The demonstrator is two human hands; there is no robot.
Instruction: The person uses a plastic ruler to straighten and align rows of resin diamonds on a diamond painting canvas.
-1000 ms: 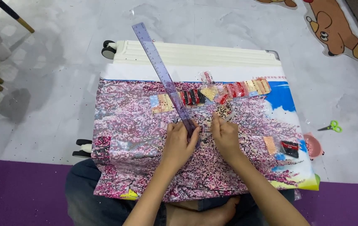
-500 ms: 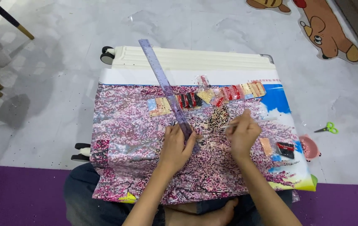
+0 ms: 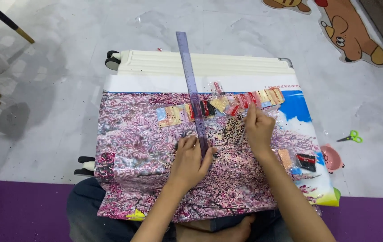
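A pink bead-mosaic canvas (image 3: 142,148) lies over a white suitcase (image 3: 209,62) in front of me. My left hand (image 3: 190,160) presses the near end of a long clear purple ruler (image 3: 190,80) flat on the canvas; the ruler runs almost straight away from me. My right hand (image 3: 258,127) holds a thin white pen tool (image 3: 243,132), tip down at a small tray of dark and pale beads (image 3: 233,127) just right of the ruler.
Small bags of red, black and beige beads (image 3: 245,99) lie in a row across the canvas top. More bead bags (image 3: 307,160) and a pink dish (image 3: 333,157) sit at the right edge. Green scissors (image 3: 351,137) lie on the marble floor. A purple mat (image 3: 21,210) lies under me.
The ruler's far end has swung right, from a leftward slant to nearly straight ahead. My right hand lifted off the canvas centre and moved up-right to the bead tray.
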